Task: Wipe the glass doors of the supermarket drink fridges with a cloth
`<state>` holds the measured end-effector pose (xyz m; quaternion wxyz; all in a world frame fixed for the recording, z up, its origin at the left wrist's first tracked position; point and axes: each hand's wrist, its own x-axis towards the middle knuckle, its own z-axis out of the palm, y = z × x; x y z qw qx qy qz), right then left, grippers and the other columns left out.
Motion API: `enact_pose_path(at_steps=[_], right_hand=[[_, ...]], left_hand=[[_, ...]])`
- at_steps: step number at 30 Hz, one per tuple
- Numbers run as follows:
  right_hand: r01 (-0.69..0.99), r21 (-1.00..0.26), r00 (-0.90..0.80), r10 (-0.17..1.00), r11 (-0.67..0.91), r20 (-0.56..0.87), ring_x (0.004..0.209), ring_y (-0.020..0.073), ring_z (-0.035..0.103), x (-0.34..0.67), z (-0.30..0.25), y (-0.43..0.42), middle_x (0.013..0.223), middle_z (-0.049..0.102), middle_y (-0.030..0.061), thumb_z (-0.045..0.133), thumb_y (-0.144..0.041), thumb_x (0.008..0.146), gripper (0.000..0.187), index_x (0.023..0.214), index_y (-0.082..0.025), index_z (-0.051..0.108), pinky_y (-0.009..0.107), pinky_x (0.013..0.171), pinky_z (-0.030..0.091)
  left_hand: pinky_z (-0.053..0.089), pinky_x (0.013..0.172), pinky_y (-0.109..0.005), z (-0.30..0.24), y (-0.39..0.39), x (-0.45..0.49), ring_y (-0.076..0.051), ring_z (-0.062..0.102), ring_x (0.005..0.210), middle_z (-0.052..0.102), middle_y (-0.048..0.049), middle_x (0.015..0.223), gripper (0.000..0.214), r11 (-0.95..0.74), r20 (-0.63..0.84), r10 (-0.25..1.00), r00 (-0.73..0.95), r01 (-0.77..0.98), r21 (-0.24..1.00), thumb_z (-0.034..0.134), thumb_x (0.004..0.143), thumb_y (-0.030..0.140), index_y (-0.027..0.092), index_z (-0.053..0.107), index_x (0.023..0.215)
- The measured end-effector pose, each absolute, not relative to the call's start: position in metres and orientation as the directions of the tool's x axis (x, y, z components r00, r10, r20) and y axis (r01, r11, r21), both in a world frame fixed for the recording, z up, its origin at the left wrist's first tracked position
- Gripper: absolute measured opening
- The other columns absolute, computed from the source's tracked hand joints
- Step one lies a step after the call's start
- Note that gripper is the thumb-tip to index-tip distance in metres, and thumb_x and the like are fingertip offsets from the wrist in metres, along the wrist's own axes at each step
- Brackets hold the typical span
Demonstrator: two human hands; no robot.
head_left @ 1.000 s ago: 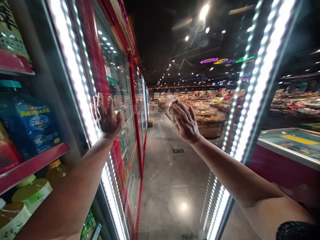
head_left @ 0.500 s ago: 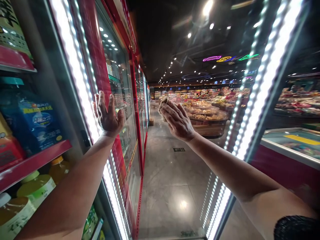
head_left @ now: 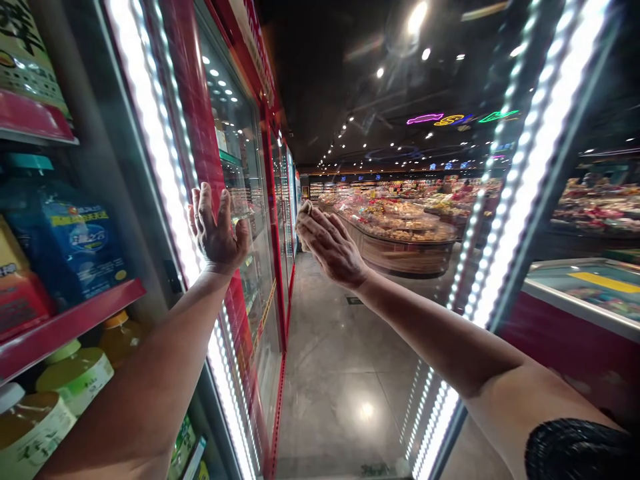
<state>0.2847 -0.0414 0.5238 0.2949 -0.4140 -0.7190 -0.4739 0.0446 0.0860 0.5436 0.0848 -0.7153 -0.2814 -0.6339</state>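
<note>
At the lit glass pane (head_left: 325,347), the right hand (head_left: 336,250) holds a bunched cloth (head_left: 304,211), seemingly pressed against it; the left hand (head_left: 219,232) is spread wide beside the light strip (head_left: 151,127). Wiping looks like the current step; another stroke would call for even pressure.

"What is the person wearing?"
"A black, crinkled sleeve (head_left: 575,448) is wrapping the right arm (head_left: 430,330); below that sleeve, the arm is showing bare."
"And the left hand (head_left: 219,237)?"
"Perhaps a ring (head_left: 201,213) is circling one finger."
</note>
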Motion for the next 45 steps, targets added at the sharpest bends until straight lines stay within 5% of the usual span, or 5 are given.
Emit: enact_pose_path(at_steps=[10,20,29,39,45], right_hand=[[0.979,0.189,-0.198,0.125,0.079,0.972,0.159,0.0266,0.019,0.305,0.550,-0.031,0.166,0.037,0.0107,0.039,-0.020,0.103,0.059,0.162,-0.021,0.033,0.057,0.131,0.019],[0.835,0.478,-0.546,0.292,0.273,0.785,0.157,0.0169,0.026,0.259,0.526,-0.026,0.163,0.043,0.0019,0.042,-0.014,0.104,0.055,0.157,-0.028,0.043,0.044,0.131,0.025],[0.965,0.244,-0.256,0.154,0.093,0.954,0.159,0.0238,0.018,0.258,0.554,-0.018,0.164,0.040,0.0092,0.039,-0.017,0.103,0.057,0.160,-0.021,0.036,0.052,0.131,0.023],[0.845,0.457,-0.530,0.313,0.279,0.788,0.157,0.0184,0.027,0.231,0.514,-0.018,0.163,0.043,0.0031,0.040,-0.010,0.103,0.060,0.160,-0.028,0.036,0.046,0.131,0.028],[0.955,0.264,-0.283,0.162,0.132,0.945,0.159,0.0247,0.020,0.261,0.540,-0.021,0.163,0.042,0.0088,0.040,-0.014,0.102,0.061,0.162,-0.024,0.031,0.057,0.130,0.023]], left_hand=[[0.026,0.124,-0.063,0.540,0.091,0.044,-0.033,0.018,0.159,0.023,-0.0120,0.171,0.059,-0.813,0.975,0.219,0.028,0.557,0.167,0.039,0.098,0.049,0.024,0.052,0.150],[0.024,0.126,-0.061,0.539,0.093,0.042,-0.034,0.013,0.160,0.025,-0.0112,0.170,0.060,-0.808,0.975,0.222,0.010,0.561,0.179,0.045,0.096,0.046,0.025,0.051,0.152],[0.020,0.128,-0.061,0.536,0.097,0.044,-0.029,0.010,0.161,0.023,-0.0094,0.171,0.063,-0.793,0.984,0.176,-0.005,0.592,0.145,0.046,0.093,0.030,0.024,0.046,0.156],[0.014,0.129,-0.063,0.538,0.095,0.041,-0.028,0.010,0.161,0.024,-0.0091,0.171,0.055,-0.774,0.989,0.150,0.020,0.624,0.105,0.033,0.099,0.024,0.013,0.049,0.151],[0.017,0.127,-0.065,0.536,0.099,0.042,-0.029,0.008,0.161,0.024,-0.0108,0.170,0.054,-0.776,0.989,0.147,0.014,0.621,0.107,0.029,0.101,0.025,0.010,0.049,0.149]])
